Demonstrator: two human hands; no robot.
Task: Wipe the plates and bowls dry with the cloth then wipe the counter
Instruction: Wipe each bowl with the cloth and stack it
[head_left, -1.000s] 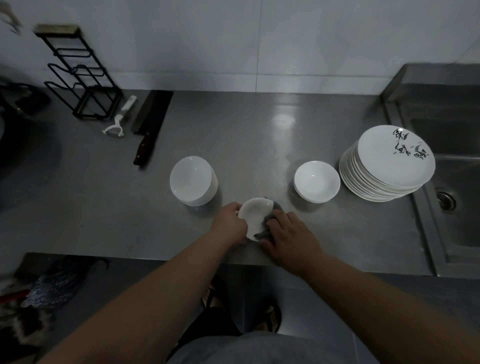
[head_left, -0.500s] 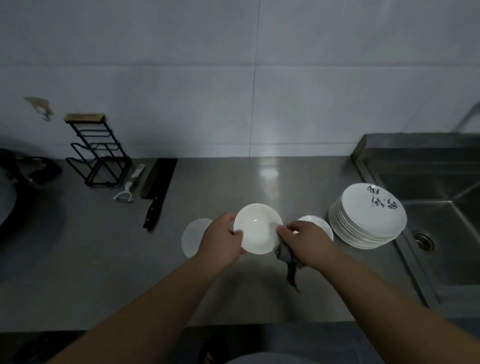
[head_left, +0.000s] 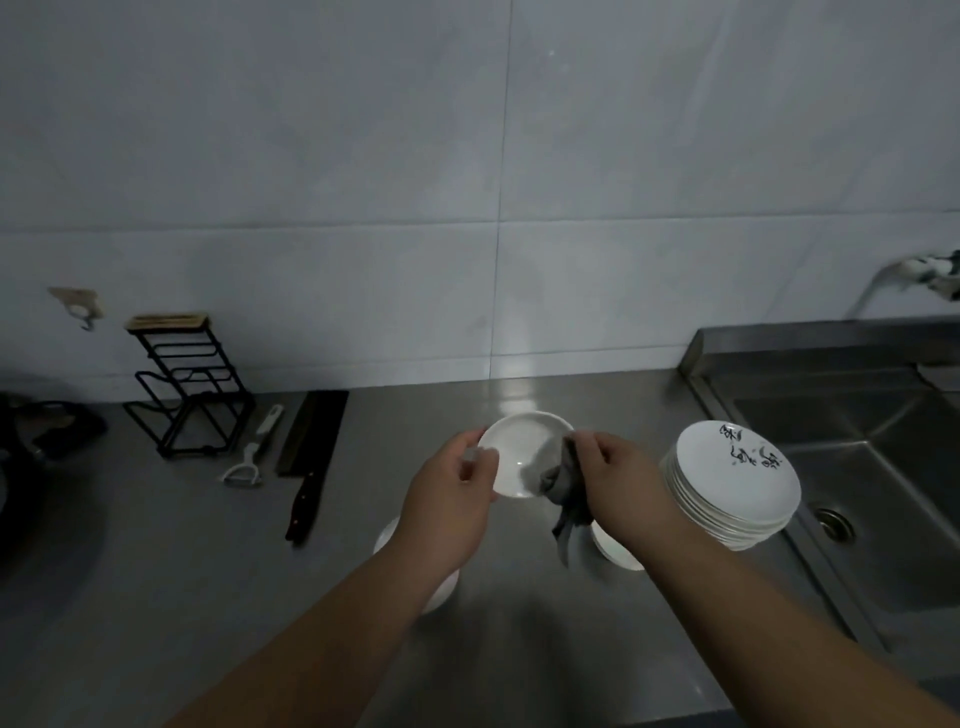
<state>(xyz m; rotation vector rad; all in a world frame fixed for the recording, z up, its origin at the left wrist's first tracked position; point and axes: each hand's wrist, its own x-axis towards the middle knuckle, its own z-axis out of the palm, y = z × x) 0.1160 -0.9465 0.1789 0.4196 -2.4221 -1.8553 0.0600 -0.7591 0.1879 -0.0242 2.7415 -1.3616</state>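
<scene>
Left hand (head_left: 451, 503) pinches the rim of a small white bowl (head_left: 522, 453), tilting its inside toward the person — likely so the right hand (head_left: 621, 480), fingers closed on the grey cloth (head_left: 563, 486), can reach in. The bowl is lifted above the steel counter (head_left: 156, 597); stacked plates (head_left: 732, 488) wait right, beside the sink (head_left: 883, 467).

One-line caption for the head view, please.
Left hand holds small white bowl; right hand wipes it with grey cloth.
</scene>
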